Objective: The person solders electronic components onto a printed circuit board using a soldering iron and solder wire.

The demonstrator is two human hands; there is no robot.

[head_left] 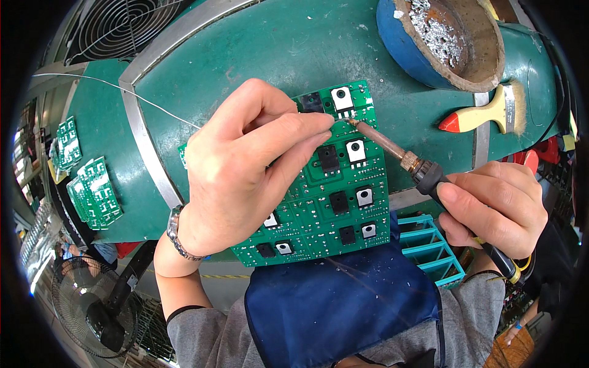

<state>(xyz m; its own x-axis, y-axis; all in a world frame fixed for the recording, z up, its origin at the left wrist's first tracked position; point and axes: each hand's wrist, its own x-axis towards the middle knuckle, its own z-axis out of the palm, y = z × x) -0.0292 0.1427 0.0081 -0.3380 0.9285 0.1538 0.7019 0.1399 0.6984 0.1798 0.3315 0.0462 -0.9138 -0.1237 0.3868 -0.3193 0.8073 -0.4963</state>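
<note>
Left hand (245,165) grip pinched nearly closed: thumb and forefinger tips meet on a thin solder wire (123,91), feeding it to the joint at the board's 12 o'clock edge. Rest of the hand lies over the board's left half, hiding that part. Metal wristwatch (177,233) on the left wrist.

Right hand (497,208) grip fully closed around the black handle of a soldering iron (423,172), thumb on top. Iron's brown tip points to 10 o'clock and touches the board right where the wire ends.

Green circuit board (331,202) sits mid-frame on the green worktop (257,49), lower edge over a blue apron (337,306). Tilted slightly, it carries two columns of black square components, some with white metal tabs, plus many small solder pads.

Around: at 1 o'clock a blue-sided bowl (399,43) with silvery solder dross inside. At 2 o'clock a paintbrush (485,113) with cream handle and red tip, lying flat. At 9 o'clock stacks of more green boards (92,193) by the worktop edge. At 4 o'clock a teal slotted rack (432,248), partly behind the right hand. Fan (92,313) at 7 o'clock, wire fan guard (123,27) at 11 o'clock.
</note>
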